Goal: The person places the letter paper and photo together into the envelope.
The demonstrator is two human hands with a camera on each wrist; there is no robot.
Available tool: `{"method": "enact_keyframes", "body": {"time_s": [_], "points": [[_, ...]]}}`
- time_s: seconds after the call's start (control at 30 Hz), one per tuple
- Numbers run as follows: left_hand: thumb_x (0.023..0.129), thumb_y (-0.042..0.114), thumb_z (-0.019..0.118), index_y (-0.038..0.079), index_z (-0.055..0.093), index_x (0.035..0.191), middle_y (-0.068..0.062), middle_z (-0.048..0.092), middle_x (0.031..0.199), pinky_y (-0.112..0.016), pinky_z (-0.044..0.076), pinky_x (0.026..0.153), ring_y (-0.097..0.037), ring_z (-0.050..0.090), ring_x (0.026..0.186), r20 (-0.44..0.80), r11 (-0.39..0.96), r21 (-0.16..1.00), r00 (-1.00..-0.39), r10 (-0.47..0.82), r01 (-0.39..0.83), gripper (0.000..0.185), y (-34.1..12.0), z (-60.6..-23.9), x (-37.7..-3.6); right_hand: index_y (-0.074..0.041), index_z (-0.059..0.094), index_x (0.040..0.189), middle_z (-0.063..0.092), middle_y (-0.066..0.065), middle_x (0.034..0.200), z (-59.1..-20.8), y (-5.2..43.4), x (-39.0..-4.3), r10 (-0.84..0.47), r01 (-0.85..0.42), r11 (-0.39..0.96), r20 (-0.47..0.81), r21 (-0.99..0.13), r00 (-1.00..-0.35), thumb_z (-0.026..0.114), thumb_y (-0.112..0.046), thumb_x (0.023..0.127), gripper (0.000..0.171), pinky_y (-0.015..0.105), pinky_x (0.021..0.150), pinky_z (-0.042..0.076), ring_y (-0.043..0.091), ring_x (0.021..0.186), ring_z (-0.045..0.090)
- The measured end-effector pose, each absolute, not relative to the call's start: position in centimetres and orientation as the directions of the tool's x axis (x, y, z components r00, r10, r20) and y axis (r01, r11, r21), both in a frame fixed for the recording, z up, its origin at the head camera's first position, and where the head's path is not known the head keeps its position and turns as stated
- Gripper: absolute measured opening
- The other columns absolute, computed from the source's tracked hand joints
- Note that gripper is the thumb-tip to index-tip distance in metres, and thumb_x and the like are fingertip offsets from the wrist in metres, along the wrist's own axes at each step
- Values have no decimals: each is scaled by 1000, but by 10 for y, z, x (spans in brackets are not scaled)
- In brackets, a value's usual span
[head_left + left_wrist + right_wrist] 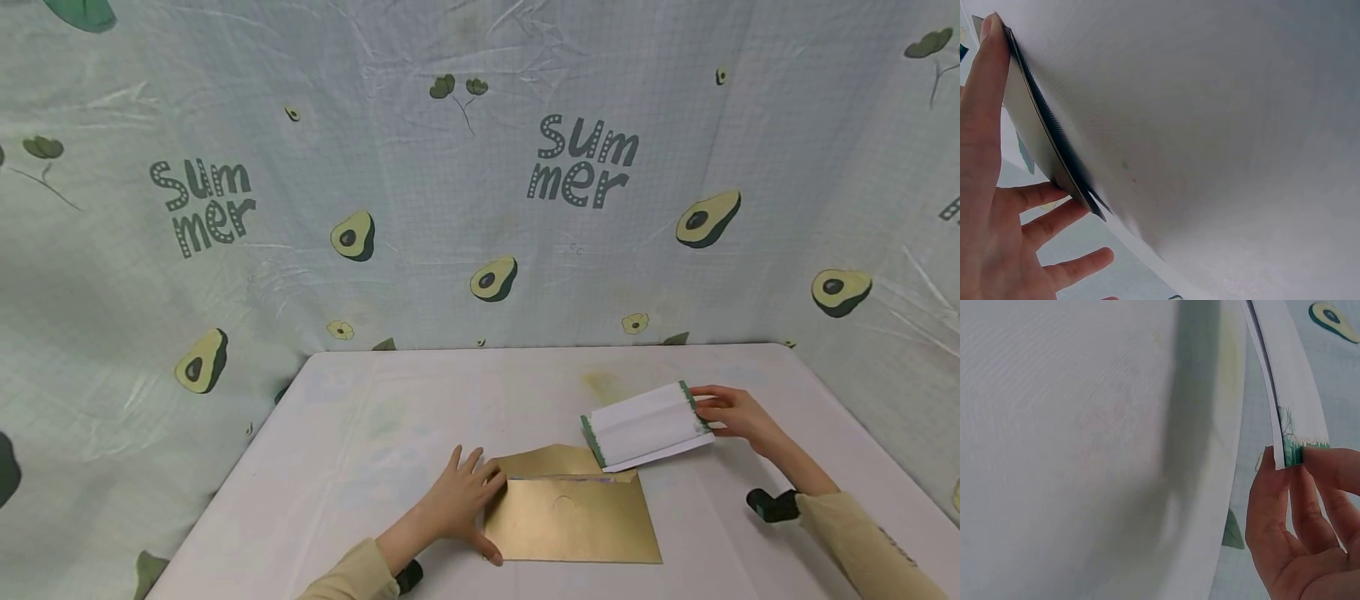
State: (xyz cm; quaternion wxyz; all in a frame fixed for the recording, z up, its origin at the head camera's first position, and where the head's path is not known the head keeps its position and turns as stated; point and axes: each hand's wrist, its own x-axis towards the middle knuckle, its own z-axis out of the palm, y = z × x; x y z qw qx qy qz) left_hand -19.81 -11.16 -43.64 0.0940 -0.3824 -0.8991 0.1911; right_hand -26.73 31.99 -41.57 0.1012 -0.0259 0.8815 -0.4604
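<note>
A gold envelope (573, 517) lies on the table with its flap (547, 460) folded up at the far side. My left hand (459, 498) spans the envelope's left side, fingers spread and fairly straight, thumb at the near corner and fingertips by the far end. In the left wrist view the thumb (990, 37) touches one end of the envelope's edge (1054, 140). My right hand (738, 414) pinches the right end of a folded white paper (648, 425) with green grass-like borders. The paper's left end overlaps the envelope's opening in the head view.
The white table (337, 433) extends around the envelope. A pale curtain (420, 167) printed with avocados and lettering hangs behind and at both sides. Dark wrist devices show at the right wrist (772, 505) and left wrist (409, 575).
</note>
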Motion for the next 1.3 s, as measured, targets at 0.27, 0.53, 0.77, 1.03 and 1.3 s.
{"method": "enact_keyframes", "body": {"time_s": [0.27, 0.53, 0.77, 1.03, 1.3], "points": [[47, 91, 41, 21, 44, 116, 2, 47, 118, -51, 38, 93, -26, 43, 118, 18, 636, -420, -695, 719, 647, 98, -111, -436, -198, 8, 39, 127, 52, 25, 108, -423, 318, -268, -132, 18, 603, -122, -798, -984, 53, -18, 89, 48, 34, 69, 53, 16, 86, 53], [49, 91, 40, 21, 44, 118, 1, 46, 120, -51, 37, 94, -26, 42, 119, -1, 634, -417, -697, 717, 652, 98, -110, -436, -199, 7, 41, 126, 53, 21, 105, -426, 315, -271, -140, 6, 610, -115, -792, -983, 54, -17, 88, 47, 30, 67, 52, 14, 84, 52], [48, 91, 40, 22, 44, 118, 2, 46, 120, -51, 37, 94, -26, 43, 120, 0, 634, -417, -698, 716, 651, 99, -110, -436, -200, 5, 42, 127, 52, 23, 107, -428, 310, -274, -160, -5, 595, -112, -804, -981, 54, -18, 88, 46, 30, 66, 52, 16, 86, 52], [48, 92, 39, 22, 43, 119, 2, 46, 120, -51, 37, 94, -26, 43, 119, 4, 628, -429, -694, 720, 649, 100, -110, -437, -200, 5, 44, 125, 55, 20, 104, -433, 300, -278, -214, -28, 570, -116, -821, -970, 56, -16, 87, 45, 30, 64, 52, 13, 83, 53], [48, 92, 38, 22, 42, 120, 2, 45, 121, -51, 37, 94, -26, 42, 120, -4, 627, -432, -697, 717, 648, 100, -110, -436, -200, 1, 43, 128, 54, 16, 101, -436, 288, -281, -268, -30, 541, -138, -840, -954, 58, -18, 86, 49, 31, 64, 51, 13, 80, 51]]}}
